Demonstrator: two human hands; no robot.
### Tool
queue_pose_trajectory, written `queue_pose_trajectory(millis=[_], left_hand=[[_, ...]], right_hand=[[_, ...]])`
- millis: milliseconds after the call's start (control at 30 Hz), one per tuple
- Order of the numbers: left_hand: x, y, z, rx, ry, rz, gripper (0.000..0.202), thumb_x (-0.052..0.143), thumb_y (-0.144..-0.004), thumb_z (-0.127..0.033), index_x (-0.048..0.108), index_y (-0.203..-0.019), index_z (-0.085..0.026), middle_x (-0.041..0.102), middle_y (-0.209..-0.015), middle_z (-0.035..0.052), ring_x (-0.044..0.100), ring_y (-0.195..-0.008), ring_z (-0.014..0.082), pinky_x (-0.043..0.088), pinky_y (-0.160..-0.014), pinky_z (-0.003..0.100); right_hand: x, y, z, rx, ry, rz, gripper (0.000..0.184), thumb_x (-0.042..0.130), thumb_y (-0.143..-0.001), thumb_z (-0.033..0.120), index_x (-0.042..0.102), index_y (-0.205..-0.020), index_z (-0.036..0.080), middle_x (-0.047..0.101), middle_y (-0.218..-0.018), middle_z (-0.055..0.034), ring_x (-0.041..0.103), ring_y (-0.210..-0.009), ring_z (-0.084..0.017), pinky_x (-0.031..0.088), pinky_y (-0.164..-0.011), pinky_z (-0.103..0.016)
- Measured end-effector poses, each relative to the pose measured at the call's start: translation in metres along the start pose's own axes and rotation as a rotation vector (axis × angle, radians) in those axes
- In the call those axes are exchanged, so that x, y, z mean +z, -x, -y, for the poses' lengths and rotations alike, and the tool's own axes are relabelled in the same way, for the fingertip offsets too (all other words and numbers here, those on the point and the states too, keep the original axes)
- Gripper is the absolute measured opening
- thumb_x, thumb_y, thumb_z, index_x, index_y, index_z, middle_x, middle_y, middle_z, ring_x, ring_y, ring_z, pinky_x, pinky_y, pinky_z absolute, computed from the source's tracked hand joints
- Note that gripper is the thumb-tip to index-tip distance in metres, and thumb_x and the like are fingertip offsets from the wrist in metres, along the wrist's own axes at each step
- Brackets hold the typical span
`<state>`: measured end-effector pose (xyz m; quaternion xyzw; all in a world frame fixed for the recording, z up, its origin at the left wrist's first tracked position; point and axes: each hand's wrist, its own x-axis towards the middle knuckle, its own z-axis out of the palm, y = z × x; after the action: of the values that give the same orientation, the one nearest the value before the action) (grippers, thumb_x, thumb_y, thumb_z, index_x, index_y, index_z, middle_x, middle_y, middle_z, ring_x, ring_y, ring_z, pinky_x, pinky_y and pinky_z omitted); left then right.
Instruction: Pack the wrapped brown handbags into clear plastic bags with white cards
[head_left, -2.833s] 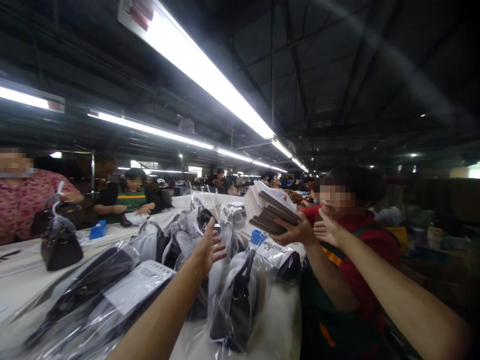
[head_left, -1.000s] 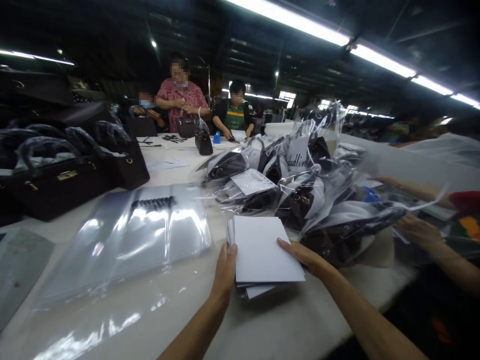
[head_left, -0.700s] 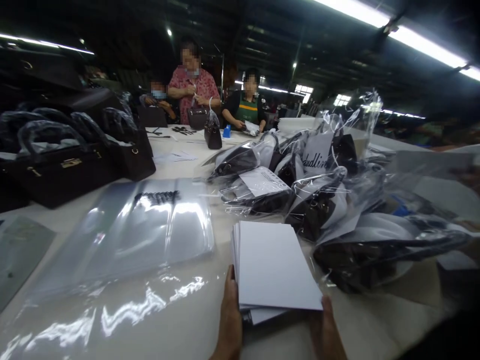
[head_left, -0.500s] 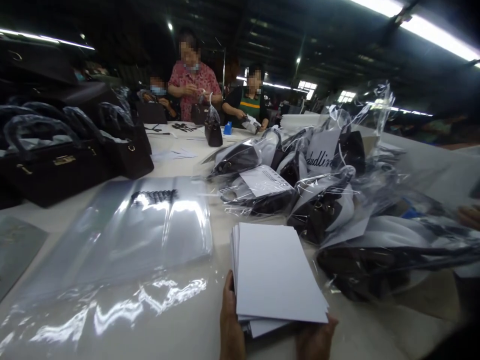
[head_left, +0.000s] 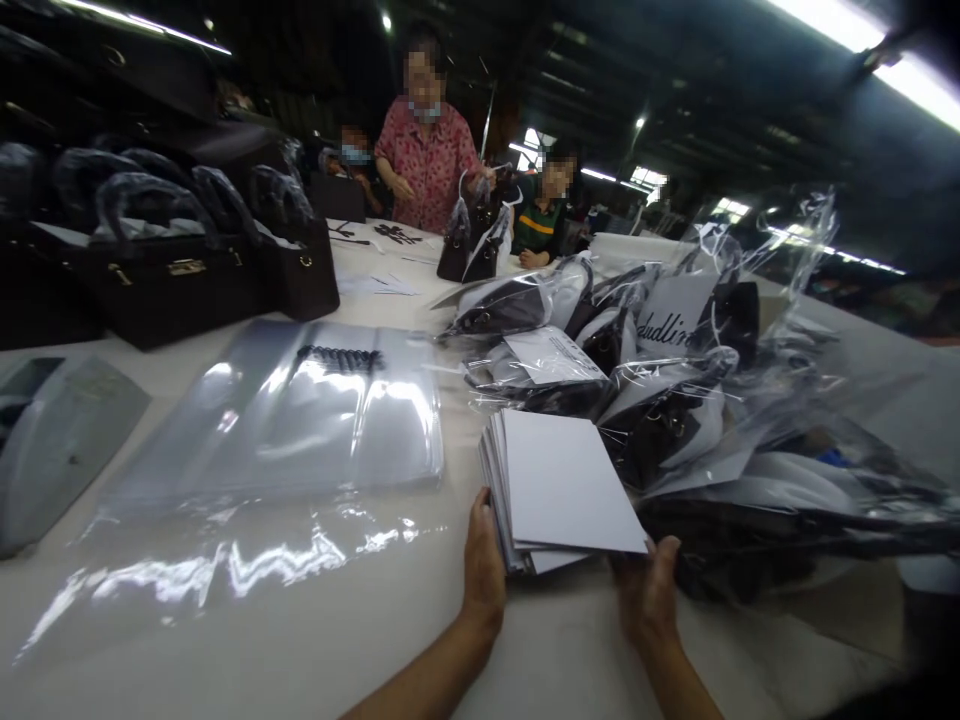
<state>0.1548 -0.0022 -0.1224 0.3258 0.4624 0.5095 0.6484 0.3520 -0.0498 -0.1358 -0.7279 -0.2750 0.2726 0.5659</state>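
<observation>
A stack of white cards (head_left: 574, 485) is held between my two hands above the pale table, its sheets slightly fanned at the left edge. My left hand (head_left: 484, 560) presses along the stack's left side. Against the lower right corner is my right hand (head_left: 651, 590), thumb up, its other fingers hidden under the cards. Left of the stack lies a pile of clear plastic bags (head_left: 337, 430) with a black coiled item (head_left: 341, 359) on top. Plastic-wrapped dark handbags (head_left: 660, 425) crowd close beyond and right of the cards.
Dark handbags with wrapped handles (head_left: 180, 280) stand at the left. A greyish translucent object (head_left: 75, 440) sits at the left edge. Across the table, a person in a red patterned shirt (head_left: 427, 160) and a person in green and black (head_left: 544, 215) are near small dark bags (head_left: 472, 245).
The stack has moved a little away from me, and more of both forearms shows. My view has shifted left. The person in red now reaches toward a second small bag standing there.
</observation>
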Motion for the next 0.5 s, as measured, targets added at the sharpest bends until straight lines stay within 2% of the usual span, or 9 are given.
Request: queue_pose_trajectory(millis=[67,133,200,267,333,400,500], left_hand=[[-0.009,0.005,-0.009,-0.003,0.019,-0.006,0.047,0.026,-0.089,-0.044,0.041,-0.127,-0.019,0.038,-0.137,0.0028,0.027,-0.129,0.0156,0.015,-0.109,0.027],[-0.015,0.013,-0.019,-0.008,0.04,0.0,0.047,0.026,-0.089,-0.044,0.045,-0.124,-0.019,0.038,-0.137,0.0023,0.026,-0.13,0.0156,0.014,-0.109,0.026],[-0.015,0.021,-0.028,-0.044,0.052,0.017,0.048,0.027,-0.089,-0.044,0.046,-0.123,-0.018,0.036,-0.138,0.0028,0.024,-0.131,0.0163,0.012,-0.11,0.027],[-0.012,0.027,-0.036,-0.071,0.052,0.044,0.047,0.032,-0.087,-0.045,0.047,-0.122,-0.017,0.037,-0.138,0.0037,0.024,-0.131,0.0178,0.012,-0.11,0.028],[-0.009,0.031,-0.043,-0.044,0.049,0.112,0.045,0.041,-0.084,-0.045,0.05,-0.119,-0.019,0.044,-0.133,0.0051,0.03,-0.128,0.0206,0.018,-0.108,0.03],[-0.009,0.032,-0.046,-0.015,0.071,0.177,0.042,0.05,-0.08,-0.044,0.054,-0.114,-0.02,0.052,-0.125,0.0058,0.04,-0.121,0.0231,0.026,-0.105,0.031],[-0.014,0.031,-0.047,-0.094,0.17,0.15,0.041,0.054,-0.078,-0.044,0.056,-0.11,-0.019,0.054,-0.123,0.0065,0.042,-0.119,0.0238,0.027,-0.104,0.032]], right_hand=[[-0.017,-0.006,0.019,-0.022,0.046,-0.035,0.071,0.022,-0.08,0.066,0.043,-0.125,0.015,0.052,-0.122,-0.0109,0.051,-0.109,-0.023,0.042,-0.092,-0.037],[-0.022,-0.014,0.042,-0.089,0.181,-0.012,0.068,0.031,-0.079,0.064,0.042,-0.127,0.016,0.049,-0.125,-0.011,0.049,-0.112,-0.024,0.038,-0.095,-0.039],[-0.013,-0.023,0.065,-0.177,0.422,0.066,0.068,0.034,-0.079,0.063,0.042,-0.127,0.016,0.046,-0.128,-0.0115,0.043,-0.117,-0.026,0.032,-0.1,-0.041],[0.006,-0.026,0.08,-0.235,0.678,0.127,0.071,0.038,-0.076,0.063,0.044,-0.126,0.012,0.044,-0.13,-0.0139,0.038,-0.121,-0.029,0.025,-0.103,-0.042],[0.026,-0.024,0.087,-0.277,0.814,0.155,0.075,0.042,-0.073,0.063,0.045,-0.125,0.008,0.043,-0.13,-0.0162,0.037,-0.122,-0.03,0.024,-0.104,-0.043],[0.039,-0.014,0.083,-0.333,0.849,0.157,0.076,0.043,-0.073,0.061,0.044,-0.125,0.006,0.043,-0.13,-0.0171,0.037,-0.121,-0.03,0.024,-0.104,-0.042],[0.039,0.009,0.068,-0.383,0.716,0.126,0.071,0.04,-0.076,0.057,0.043,-0.126,0.007,0.039,-0.133,-0.0163,0.032,-0.125,-0.028,0.018,-0.108,-0.04]])
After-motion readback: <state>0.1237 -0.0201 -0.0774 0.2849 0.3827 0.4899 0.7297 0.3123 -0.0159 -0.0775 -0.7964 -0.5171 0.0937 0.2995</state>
